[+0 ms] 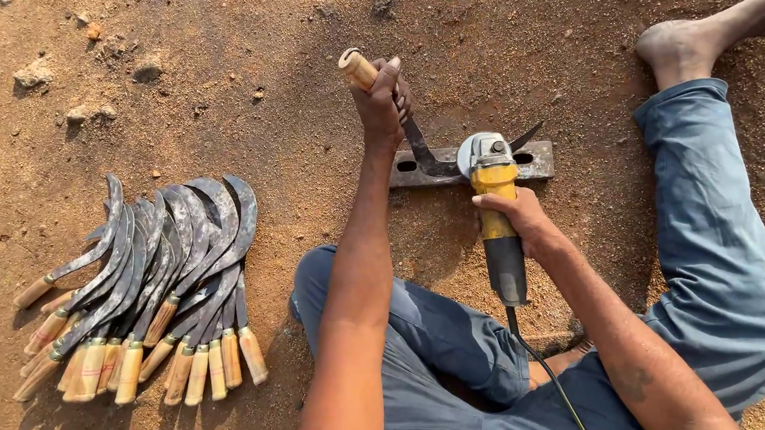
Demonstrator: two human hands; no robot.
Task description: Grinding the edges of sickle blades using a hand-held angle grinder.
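Sickle [414,143] in left hand [380,97], yellow grinder [496,209] in right hand [522,221]

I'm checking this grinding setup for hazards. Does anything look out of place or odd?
The bare foot lies on the dirt close to the metal bar where the yellow grinder meets the sickle. The pile of sickles is fanned tidily; nothing looks spilled or broken.
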